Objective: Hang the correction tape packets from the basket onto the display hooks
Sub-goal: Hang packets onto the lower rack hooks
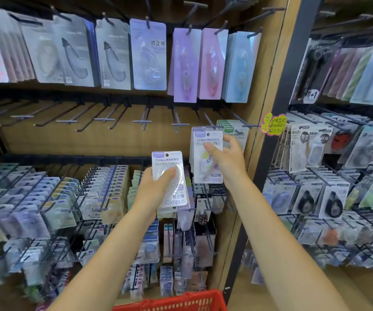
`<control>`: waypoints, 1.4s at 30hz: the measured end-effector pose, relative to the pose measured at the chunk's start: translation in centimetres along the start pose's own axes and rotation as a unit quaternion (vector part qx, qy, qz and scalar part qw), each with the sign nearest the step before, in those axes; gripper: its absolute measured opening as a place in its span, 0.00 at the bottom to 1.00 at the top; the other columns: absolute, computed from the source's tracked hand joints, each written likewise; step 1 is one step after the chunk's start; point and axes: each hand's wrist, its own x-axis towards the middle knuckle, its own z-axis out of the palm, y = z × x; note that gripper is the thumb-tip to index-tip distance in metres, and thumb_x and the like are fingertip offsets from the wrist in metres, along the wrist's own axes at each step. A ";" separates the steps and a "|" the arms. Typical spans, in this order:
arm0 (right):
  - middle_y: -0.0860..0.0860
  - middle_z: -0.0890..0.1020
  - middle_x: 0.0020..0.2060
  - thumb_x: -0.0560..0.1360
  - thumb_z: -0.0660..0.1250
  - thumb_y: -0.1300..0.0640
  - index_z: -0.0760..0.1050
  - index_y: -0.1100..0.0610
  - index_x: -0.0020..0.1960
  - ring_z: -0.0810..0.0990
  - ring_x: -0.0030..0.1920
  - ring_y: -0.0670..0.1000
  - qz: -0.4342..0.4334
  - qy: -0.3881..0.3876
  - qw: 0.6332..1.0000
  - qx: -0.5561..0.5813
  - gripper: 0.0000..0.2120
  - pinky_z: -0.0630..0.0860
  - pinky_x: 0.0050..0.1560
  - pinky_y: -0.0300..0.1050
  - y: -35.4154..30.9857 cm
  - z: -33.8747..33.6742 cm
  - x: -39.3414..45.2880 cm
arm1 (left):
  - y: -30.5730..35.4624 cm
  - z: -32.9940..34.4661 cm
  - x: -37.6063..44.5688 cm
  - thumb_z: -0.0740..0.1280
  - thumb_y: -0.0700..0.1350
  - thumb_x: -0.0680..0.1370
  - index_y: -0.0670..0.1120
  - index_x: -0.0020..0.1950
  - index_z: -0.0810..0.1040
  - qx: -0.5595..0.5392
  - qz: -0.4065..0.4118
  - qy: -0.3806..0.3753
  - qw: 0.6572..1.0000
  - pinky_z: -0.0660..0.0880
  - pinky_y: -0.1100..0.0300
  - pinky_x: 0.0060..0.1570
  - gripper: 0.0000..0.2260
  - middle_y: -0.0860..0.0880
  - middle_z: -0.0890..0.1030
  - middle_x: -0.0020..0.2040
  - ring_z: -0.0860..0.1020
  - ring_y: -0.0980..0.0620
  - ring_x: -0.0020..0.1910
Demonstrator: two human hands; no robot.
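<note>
- Red basket (pixel 172 302): rim only in view at the bottom edge, contents hidden, so remaining stock cannot be told.
- Left hand (pixel 153 189): above the basket, fingers curled round a small stack of Campus correction tape packets (pixel 170 176), not yet hung.
- Right hand (pixel 227 158): up and right of the basket, pinching one packet (pixel 208 158) at the display hook (pixel 212 126), where several already hang.
- Progress, judged: midway.
</note>
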 end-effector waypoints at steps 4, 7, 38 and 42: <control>0.46 0.82 0.48 0.76 0.75 0.59 0.69 0.53 0.65 0.83 0.34 0.37 -0.016 0.026 1.000 0.007 0.23 0.74 0.29 0.33 0.0 0.4 0.2 | 0.1 -0.2 -0.2 0.71 0.63 0.72 0.57 0.66 0.77 0.007 -0.017 -0.016 1.000 0.81 0.39 0.59 0.25 0.52 0.85 0.59 0.85 0.48 0.56; 0.48 0.81 0.50 0.73 0.77 0.58 0.68 0.52 0.62 0.81 0.43 0.43 -0.057 0.052 0.996 -0.038 0.24 0.75 0.38 0.35 0.4 0.7 0.3 | 0.4 0.0 -0.5 0.69 0.54 0.81 0.56 0.63 0.76 -0.016 -0.034 -0.010 0.999 0.82 0.40 0.58 0.12 0.51 0.84 0.59 0.85 0.48 0.55; 0.49 0.87 0.46 0.81 0.68 0.54 0.81 0.53 0.54 0.84 0.46 0.52 0.003 -0.001 0.999 -0.032 0.05 0.80 0.53 0.50 1.0 -1.8 -2.9 | 0.6 1.3 -0.4 0.71 0.45 0.81 0.52 0.61 0.77 0.000 0.076 -0.009 0.997 0.82 0.46 0.57 0.10 0.51 0.84 0.59 0.84 0.50 0.57; 0.48 0.86 0.49 0.81 0.67 0.54 0.80 0.56 0.59 0.85 0.50 0.48 -0.007 0.008 0.998 -0.056 0.09 0.79 0.48 0.40 0.6 -1.4 -1.8 | 1.2 1.2 -0.6 0.70 0.43 0.82 0.52 0.60 0.77 -0.010 0.086 -0.009 0.996 0.82 0.50 0.55 0.09 0.51 0.85 0.58 0.85 0.51 0.56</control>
